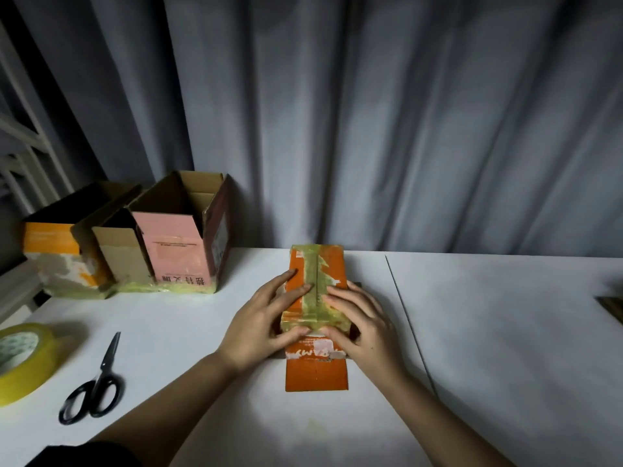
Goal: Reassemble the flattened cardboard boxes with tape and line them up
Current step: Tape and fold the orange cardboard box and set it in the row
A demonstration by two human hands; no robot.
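An orange cardboard box (332,264) stands on the white table (488,332) in the middle, its upturned face closed by a yellowish tape strip along the seam. An orange flap (315,374) lies flat toward me. My left hand (266,321) rests on the box's left side, fingers stretched flat over the taped face, thumb at the near edge. My right hand (360,325) presses the right side the same way, fingers flat. A yellow tape roll (23,360) lies at the far left, black scissors (96,385) beside it.
Three open-topped boxes stand in a row at the back left: an orange and white one (57,257), a plain brown one (118,251) and a pink one (182,244). A grey curtain (404,112) hangs behind the table. A dark object (612,306) shows at the right edge.
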